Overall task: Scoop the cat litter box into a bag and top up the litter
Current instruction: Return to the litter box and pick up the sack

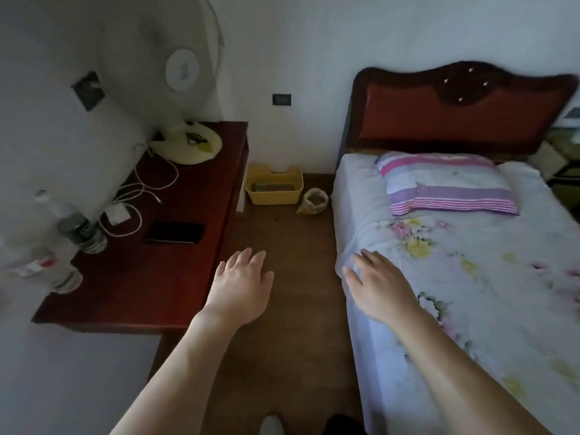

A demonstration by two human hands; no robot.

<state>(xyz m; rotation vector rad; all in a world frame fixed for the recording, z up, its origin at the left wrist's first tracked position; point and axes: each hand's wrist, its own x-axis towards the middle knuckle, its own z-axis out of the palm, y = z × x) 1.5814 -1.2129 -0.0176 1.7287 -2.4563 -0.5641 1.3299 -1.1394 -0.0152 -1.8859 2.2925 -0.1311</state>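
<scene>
A yellow litter box (273, 196) sits on the wooden floor against the far wall, between the desk and the bed, with dark litter inside. Right of it stands a small open bag (314, 200) holding greyish litter. My left hand (241, 285) is stretched forward over the floor, palm down, fingers apart and empty. My right hand (378, 282) reaches out over the near left edge of the bed, fingers spread, holding nothing. Both hands are well short of the box. No scoop is visible.
A dark red desk (175, 277) on the left carries a fan (185, 142), white cables, a black phone (174, 232) and plastic bottles (81, 230). The bed (470, 277) with a floral sheet and striped pillow fills the right. A narrow strip of floor runs between them.
</scene>
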